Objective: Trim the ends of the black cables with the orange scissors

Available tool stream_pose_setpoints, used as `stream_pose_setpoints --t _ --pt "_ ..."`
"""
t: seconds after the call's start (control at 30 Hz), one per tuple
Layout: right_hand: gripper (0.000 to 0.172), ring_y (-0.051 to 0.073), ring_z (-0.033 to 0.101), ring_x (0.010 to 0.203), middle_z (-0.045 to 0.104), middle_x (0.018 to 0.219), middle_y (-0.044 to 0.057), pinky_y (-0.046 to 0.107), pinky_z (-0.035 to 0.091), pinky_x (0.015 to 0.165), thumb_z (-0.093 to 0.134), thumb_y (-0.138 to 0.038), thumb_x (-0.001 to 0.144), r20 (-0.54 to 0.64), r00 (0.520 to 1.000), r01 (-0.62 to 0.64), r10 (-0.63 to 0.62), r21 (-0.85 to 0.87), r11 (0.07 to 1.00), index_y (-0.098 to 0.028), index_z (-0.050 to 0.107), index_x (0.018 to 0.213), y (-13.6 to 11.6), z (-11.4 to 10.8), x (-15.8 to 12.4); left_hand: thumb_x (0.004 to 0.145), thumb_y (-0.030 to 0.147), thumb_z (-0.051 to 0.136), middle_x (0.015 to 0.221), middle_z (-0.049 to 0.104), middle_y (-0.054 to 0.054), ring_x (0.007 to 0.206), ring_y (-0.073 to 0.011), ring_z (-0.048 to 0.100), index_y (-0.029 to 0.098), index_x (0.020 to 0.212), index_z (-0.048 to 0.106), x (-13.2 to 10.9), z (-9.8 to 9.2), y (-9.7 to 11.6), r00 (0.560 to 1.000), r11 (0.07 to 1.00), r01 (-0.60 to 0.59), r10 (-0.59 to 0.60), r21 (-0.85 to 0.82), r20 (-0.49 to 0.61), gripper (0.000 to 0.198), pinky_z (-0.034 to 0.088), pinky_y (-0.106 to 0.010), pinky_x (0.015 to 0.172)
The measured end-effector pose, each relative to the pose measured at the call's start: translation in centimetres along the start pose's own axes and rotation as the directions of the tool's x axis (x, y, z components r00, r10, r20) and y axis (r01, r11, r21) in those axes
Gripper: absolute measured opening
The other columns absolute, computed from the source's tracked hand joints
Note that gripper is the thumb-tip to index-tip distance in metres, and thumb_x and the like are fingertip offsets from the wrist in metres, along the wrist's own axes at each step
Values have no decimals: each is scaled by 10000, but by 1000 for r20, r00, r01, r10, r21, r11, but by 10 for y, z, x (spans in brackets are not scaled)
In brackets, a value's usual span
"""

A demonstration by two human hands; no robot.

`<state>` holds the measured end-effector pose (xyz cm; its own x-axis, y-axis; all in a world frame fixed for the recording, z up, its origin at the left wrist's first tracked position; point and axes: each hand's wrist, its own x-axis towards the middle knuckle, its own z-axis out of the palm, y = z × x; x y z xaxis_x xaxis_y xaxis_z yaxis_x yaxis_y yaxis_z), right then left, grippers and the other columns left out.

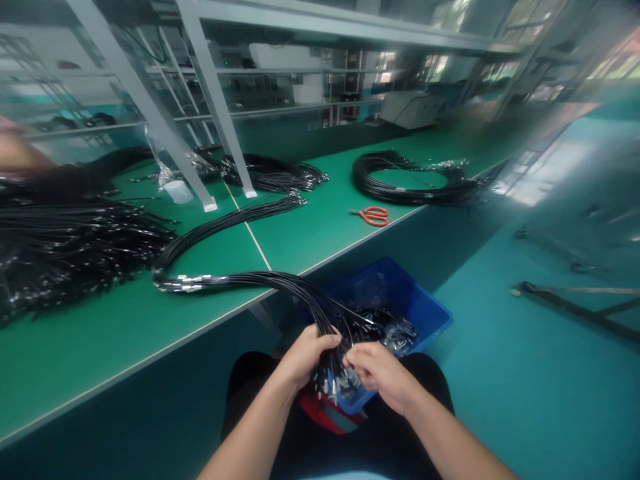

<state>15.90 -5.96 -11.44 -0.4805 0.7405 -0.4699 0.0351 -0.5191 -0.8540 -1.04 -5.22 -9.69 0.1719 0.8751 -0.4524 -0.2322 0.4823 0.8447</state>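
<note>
My left hand: fingers closed around the cable bundle, gripping it just above its metal-tipped ends. My right hand: fingers pinched shut on those same ends, touching the left hand's fingertips. The bundle arcs off the green counter edge and down to my lap, over the blue bin of small metal parts. Also on the counter: orange-handled pliers, a black cable coil beyond them, and a heaped cable pile far left.
</note>
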Motion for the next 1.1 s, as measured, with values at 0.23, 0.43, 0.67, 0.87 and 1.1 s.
stream_pose_setpoints --t 0.23,0.43,0.67,0.87,1.1 --pt "279 44 237 358 341 480 -113 192 192 363 564 -337 851 14 999 41 -43 103 994 -157 518 644 3 2 -6 607 223 743 575 654 -27 504 -143 582 116 648 659 7 3 -7 999 999 -5 4 -39 -39 142 427 -251 538" --pt "251 37 179 389 302 441 -110 235 81 417 641 -298 752 70 998 -20 6 193 981 -152 500 604 19 0 -20 583 237 768 569 640 -10 493 -117 557 123 638 641 18 3 -6 994 999 -23 19 -40 -105 180 405 -223 505" --pt "275 63 344 418 453 595 -38 237 161 420 477 -384 857 5 1000 -3 2 351 936 -189 453 666 23 -14 -42 616 271 746 540 631 -46 415 -105 509 94 604 652 17 -3 5 999 999 45 -45 11 27 201 284 -206 395" --pt "273 56 360 455 468 602 -34 218 221 441 533 -389 851 -126 991 78 -40 321 944 -134 598 780 26 0 -29 617 276 743 518 619 -15 388 -79 479 106 622 636 12 -1 7 996 997 72 -73 7 46 201 219 -194 366" --pt "293 49 360 372 441 494 -74 181 265 358 607 -385 819 -70 991 118 -111 116 986 -139 561 667 34 10 -23 792 282 639 728 643 -21 577 -121 588 89 821 630 4 10 0 999 999 32 -31 15 -28 196 468 -252 539"
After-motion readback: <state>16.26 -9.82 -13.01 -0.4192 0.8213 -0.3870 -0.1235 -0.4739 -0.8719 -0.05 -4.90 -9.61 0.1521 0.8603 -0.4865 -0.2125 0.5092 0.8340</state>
